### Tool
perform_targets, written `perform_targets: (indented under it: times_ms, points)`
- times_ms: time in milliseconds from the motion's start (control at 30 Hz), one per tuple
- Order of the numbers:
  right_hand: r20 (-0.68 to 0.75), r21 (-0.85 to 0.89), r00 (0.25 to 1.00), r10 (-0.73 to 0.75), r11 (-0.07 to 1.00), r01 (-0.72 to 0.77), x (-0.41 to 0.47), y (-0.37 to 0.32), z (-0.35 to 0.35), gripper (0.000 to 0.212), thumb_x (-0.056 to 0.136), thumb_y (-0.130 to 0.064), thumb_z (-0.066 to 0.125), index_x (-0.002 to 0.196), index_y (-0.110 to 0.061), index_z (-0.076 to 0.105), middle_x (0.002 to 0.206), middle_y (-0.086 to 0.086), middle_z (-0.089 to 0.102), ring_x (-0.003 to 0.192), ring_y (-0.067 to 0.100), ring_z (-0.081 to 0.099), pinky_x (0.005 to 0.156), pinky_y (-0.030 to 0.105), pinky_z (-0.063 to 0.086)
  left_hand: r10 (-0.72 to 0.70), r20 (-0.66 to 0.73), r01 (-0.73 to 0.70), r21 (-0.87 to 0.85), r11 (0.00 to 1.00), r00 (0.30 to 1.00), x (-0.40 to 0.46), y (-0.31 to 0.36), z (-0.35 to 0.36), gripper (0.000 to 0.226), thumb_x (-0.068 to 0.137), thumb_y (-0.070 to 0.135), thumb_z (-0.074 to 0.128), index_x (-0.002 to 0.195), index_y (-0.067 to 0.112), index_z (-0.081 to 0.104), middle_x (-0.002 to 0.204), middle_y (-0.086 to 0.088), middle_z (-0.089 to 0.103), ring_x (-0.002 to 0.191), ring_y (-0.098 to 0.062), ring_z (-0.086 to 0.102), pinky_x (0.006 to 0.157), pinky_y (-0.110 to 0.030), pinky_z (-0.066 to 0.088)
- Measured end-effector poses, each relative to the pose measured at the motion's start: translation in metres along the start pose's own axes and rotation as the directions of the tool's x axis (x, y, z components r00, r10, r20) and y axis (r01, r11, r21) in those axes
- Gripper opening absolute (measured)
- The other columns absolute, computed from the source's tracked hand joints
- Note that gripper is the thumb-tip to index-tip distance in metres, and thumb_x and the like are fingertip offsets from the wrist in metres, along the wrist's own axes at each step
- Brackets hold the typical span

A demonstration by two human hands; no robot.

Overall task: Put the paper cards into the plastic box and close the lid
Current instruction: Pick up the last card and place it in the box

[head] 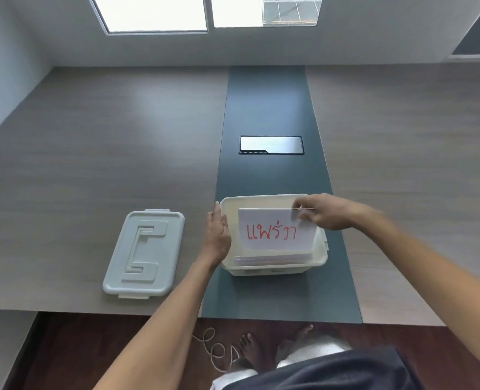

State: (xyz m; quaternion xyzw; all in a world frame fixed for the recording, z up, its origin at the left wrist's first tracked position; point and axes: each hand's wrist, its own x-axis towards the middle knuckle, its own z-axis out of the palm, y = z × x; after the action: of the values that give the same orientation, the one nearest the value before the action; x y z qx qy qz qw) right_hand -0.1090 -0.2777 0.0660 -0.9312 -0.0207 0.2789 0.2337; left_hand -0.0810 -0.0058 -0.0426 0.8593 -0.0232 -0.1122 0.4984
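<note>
The right hand (321, 212) pinches the top right corner of a white paper card (275, 230) between thumb and fingers, holding it upright over the open plastic box (272, 266), its lower edge already down inside the box. Red handwritten lettering runs across the face of the card, turned toward the person. The left hand (217, 235) lies flat against the box's left wall, fingers stretched along the rim and loosely curved, steadying it rather than clutching anything. Inside the box, under the held card and toward the near wall, a stack of other white cards (272, 259) lies flat, their edges showing in thin layers. The box is translucent white, rectangular with rounded corners, and stands on the dark teal strip (267, 108) that runs down the middle of the tabletop (92, 136), close to the near edge. Left of the box, well apart from it on the grey wood-grain surface, the pale grey lid (144, 253) lies flat with its raised moulded pattern facing up and a latch tab at each short end. Beyond the box, further along the teal strip, a rectangular cable hatch (271, 144) with a glossy cover is set into the tabletop. Below the near edge of the tabletop, a loose coil of light cord (214, 349) lies on the dark wooden floor (92, 347) beside the person's bare foot (248, 349).
</note>
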Motion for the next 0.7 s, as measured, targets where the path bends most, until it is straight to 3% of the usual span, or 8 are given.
perform_targets:
  times_ms: [133, 267, 367, 433, 600, 700]
  points:
    - [0.062, 0.007, 0.998, 0.000, 1.000, 0.000, -0.003, 0.001, 0.016, 0.025, 0.102, -0.025, 0.046, 0.119, -0.033, 0.062, 0.115, -0.006, 0.062, 0.105, 0.019, 0.059, 0.085, 0.032, 0.046, 0.005, -0.009, -0.005, 0.002, 1.000, 1.000, 0.001, 0.001, 0.000, 0.052, 0.105, 0.029, 0.025, 0.155, 0.018, 0.015, 0.146, -0.009, 0.031, 0.133, -0.020, 0.037, 0.103, -0.027, 0.030]
    - [0.161, -0.005, 0.987, 0.020, 1.000, -0.019, -0.006, 0.001, 0.030, 0.031, 0.101, -0.025, 0.047, 0.128, -0.031, 0.062, 0.129, -0.007, 0.063, 0.118, 0.019, 0.057, 0.102, 0.039, 0.048, 0.003, -0.030, -0.002, 0.011, 1.000, 1.000, 0.000, 0.002, 0.001, 0.051, 0.106, 0.024, 0.025, 0.155, 0.014, 0.015, 0.147, -0.013, 0.031, 0.137, -0.024, 0.033, 0.108, -0.027, 0.025]
    - [0.272, -0.040, 0.962, 0.019, 0.999, -0.009, -0.009, 0.000, 0.039, 0.035, 0.100, -0.025, 0.049, 0.133, -0.028, 0.061, 0.132, -0.010, 0.063, 0.122, 0.012, 0.056, 0.104, 0.026, 0.041, -0.006, -0.039, 0.006, 0.019, 1.000, 0.999, 0.001, 0.002, 0.002, 0.051, 0.105, 0.022, 0.025, 0.155, 0.014, 0.015, 0.146, -0.012, 0.031, 0.136, -0.023, 0.034, 0.102, -0.020, 0.022]
    - [0.308, -0.054, 0.951, 0.031, 0.998, -0.015, -0.009, -0.002, 0.044, 0.037, 0.100, -0.025, 0.049, 0.135, -0.026, 0.061, 0.135, -0.011, 0.062, 0.124, 0.011, 0.056, 0.106, 0.024, 0.040, -0.009, -0.037, 0.010, 0.029, 1.000, 0.999, 0.001, 0.000, 0.003, 0.052, 0.105, 0.021, 0.026, 0.155, 0.014, 0.015, 0.147, -0.012, 0.030, 0.137, -0.023, 0.034, 0.101, -0.019, 0.022]
    - [0.336, -0.076, 0.940, 0.050, 0.997, -0.026, -0.008, -0.002, 0.043, 0.036, 0.101, -0.037, 0.048, 0.130, -0.025, 0.065, 0.131, -0.012, 0.065, 0.121, 0.012, 0.058, 0.108, 0.030, 0.041, -0.011, -0.025, 0.012, 0.068, 0.998, 1.000, 0.004, -0.004, 0.004, 0.053, 0.105, 0.022, 0.026, 0.156, 0.014, 0.014, 0.148, -0.011, 0.031, 0.137, -0.024, 0.034, 0.103, -0.021, 0.022]
    - [0.253, 0.034, 0.967, 0.008, 0.999, -0.018, -0.004, -0.001, 0.039, 0.033, 0.100, -0.038, 0.051, 0.126, -0.026, 0.068, 0.123, -0.013, 0.069, 0.115, 0.008, 0.061, 0.102, 0.025, 0.044, -0.024, -0.008, 0.024, 0.079, 0.997, 1.000, 0.005, -0.006, 0.004, 0.053, 0.105, 0.024, 0.025, 0.156, 0.016, 0.013, 0.149, -0.011, 0.030, 0.137, -0.024, 0.033, 0.104, -0.022, 0.022]
